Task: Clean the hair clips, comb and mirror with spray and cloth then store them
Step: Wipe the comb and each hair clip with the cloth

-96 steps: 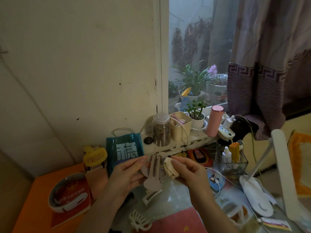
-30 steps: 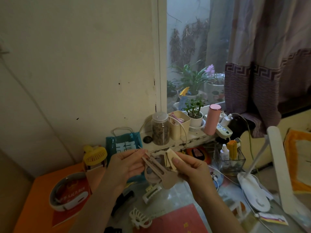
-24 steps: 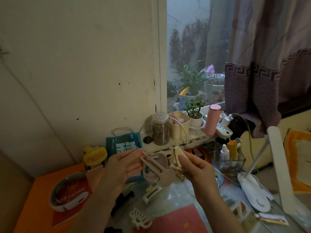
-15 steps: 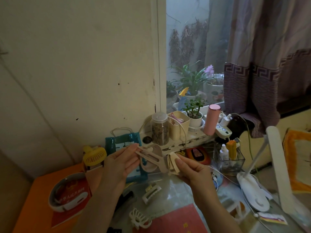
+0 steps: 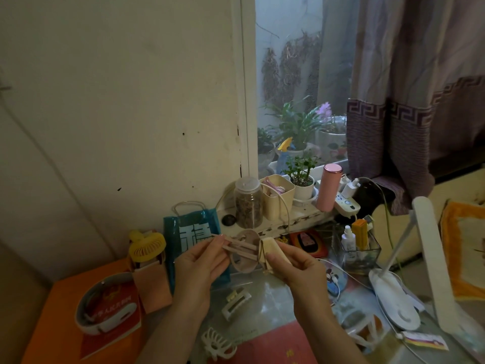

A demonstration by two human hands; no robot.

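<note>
Cluttered surface (image 5: 265,298) by a window: left hand (image 5: 202,261) pinches a beige clip (image 5: 240,252), right hand (image 5: 294,264) rubs it with folded cloth (image 5: 270,249); two clips (image 5: 236,302) await near the front edge.

A bare stretch of the table (image 5: 265,298) was left under the raised hands, bounded by a rectangular clip (image 5: 236,302) and a claw clip (image 5: 217,344) at the near side. The left was blocked by a blue bag (image 5: 193,232) and a yellow fan (image 5: 148,245), the right by a glass organiser (image 5: 357,252) and a lamp base (image 5: 396,300).
</note>
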